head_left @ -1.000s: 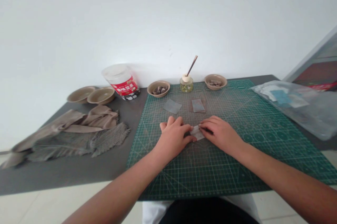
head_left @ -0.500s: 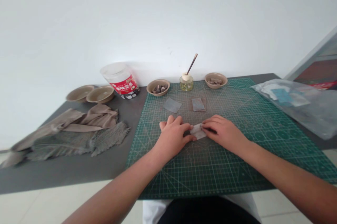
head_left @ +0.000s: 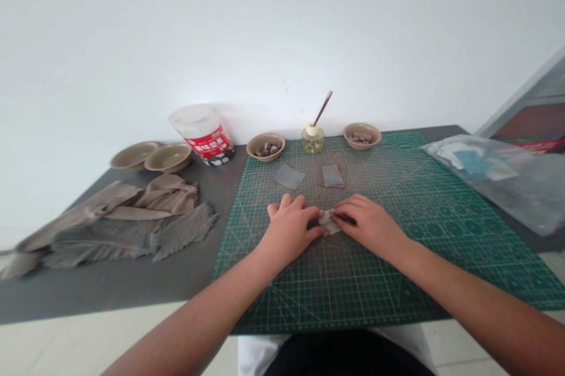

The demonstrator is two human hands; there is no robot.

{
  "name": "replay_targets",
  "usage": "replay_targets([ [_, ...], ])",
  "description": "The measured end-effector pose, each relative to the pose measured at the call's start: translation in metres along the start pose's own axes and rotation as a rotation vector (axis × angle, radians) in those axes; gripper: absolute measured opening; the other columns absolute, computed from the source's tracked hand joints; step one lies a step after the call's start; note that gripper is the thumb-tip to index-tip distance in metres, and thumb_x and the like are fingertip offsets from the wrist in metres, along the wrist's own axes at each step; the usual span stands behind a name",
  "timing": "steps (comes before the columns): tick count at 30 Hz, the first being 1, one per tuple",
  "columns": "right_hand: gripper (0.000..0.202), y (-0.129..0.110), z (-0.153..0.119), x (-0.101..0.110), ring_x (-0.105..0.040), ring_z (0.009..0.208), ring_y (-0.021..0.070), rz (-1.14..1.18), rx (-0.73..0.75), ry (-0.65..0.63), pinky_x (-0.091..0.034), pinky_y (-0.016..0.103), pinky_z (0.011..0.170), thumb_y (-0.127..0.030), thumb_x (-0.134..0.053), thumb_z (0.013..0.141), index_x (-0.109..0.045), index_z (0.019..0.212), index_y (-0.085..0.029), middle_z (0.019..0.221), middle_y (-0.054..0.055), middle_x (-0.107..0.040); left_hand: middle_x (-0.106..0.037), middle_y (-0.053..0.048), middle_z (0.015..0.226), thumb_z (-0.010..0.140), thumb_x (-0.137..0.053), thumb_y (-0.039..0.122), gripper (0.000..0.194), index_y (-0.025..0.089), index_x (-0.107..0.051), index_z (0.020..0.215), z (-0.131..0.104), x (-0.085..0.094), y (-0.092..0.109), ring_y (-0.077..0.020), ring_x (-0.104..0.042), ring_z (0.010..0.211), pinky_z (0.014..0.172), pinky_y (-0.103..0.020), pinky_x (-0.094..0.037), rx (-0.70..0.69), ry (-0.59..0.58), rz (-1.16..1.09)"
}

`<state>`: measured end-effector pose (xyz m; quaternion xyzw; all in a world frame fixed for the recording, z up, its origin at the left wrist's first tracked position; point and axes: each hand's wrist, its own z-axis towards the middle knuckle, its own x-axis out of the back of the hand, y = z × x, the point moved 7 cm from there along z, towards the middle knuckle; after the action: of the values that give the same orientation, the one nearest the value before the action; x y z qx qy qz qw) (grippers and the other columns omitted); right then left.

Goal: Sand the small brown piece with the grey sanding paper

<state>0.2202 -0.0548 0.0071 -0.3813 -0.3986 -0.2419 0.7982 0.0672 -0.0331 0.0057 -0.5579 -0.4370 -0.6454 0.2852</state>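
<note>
Work in the head view, the only view supplied, centres on a small pale sheet lying on the green cutting mat, between the two hands and nearer the operator than the other sheets.

Left hand: set at the left edge of the sheet. Thumb and forefinger are spread with a gap between them, tips at the sheet; the remaining fingers are bent over the mat.

Right hand: set over the right part of the sheet, fingers bunched and thumb tucked close below. Whether a small piece is pinched under the fingertips cannot be told; the fingers hide it.

Step in hand, as judged from the posture: the left hand steadies the sheet while the right works upon its surface. The next move would call for even pressure at the left edge and short, controlled travel of the right fingertips, so that the sheet does not slip or crease.

Beyond the hands lie a grey square and a second grey sheet. Behind these stand a left bowl and a right bowl, both containing small pieces, with a glass bottle between them.
</note>
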Motion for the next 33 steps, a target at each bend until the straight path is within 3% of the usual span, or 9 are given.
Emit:
replay_targets([
  [15,0.008,-0.008,-0.003,-0.011,-0.062,0.099,0.0236,0.027,0.050,-0.036,-0.053,0.042,0.091,-0.021,-0.063,0.094,-0.069,0.100,-0.021,0.105,0.005,-0.072,-0.059,-0.006,0.104,0.085,-0.065,0.058,0.034,0.035,-0.072,0.110,-0.002,0.002,0.000,-0.0301,-0.045,0.107,0.084,-0.042,-0.033,-0.024,0.026,0.006],
  [20,0.011,0.001,0.003,-0.008,-0.062,0.099,0.0242,-0.027,0.030,0.000,-0.053,0.043,0.090,-0.020,-0.062,0.095,-0.070,0.103,-0.019,0.105,0.007,-0.072,-0.060,-0.006,0.105,0.082,-0.067,0.060,0.037,0.035,-0.071,0.109,-0.002,0.001,-0.001,-0.0306,-0.045,0.108,0.082,-0.042,-0.033,-0.037,0.037,0.015],
  [27,0.010,-0.003,-0.003,-0.006,-0.061,0.099,0.0231,0.005,0.054,-0.077,-0.053,0.041,0.090,-0.020,-0.063,0.094,-0.069,0.102,-0.020,0.104,0.005,-0.071,-0.061,-0.005,0.101,0.082,-0.067,0.061,0.037,0.035,-0.072,0.107,-0.001,0.000,-0.002,-0.0302,-0.046,0.105,0.079,-0.040,-0.032,-0.066,0.065,0.006],
  [33,0.009,-0.005,-0.002,-0.004,-0.060,0.098,0.0226,0.020,0.055,-0.054,-0.052,0.041,0.090,-0.019,-0.063,0.094,-0.070,0.100,-0.019,0.103,0.005,-0.071,-0.061,-0.004,0.099,0.082,-0.068,0.059,0.034,0.034,-0.072,0.105,-0.001,0.001,-0.002,-0.0303,-0.047,0.103,0.076,-0.040,-0.031,-0.067,0.079,0.013],
])
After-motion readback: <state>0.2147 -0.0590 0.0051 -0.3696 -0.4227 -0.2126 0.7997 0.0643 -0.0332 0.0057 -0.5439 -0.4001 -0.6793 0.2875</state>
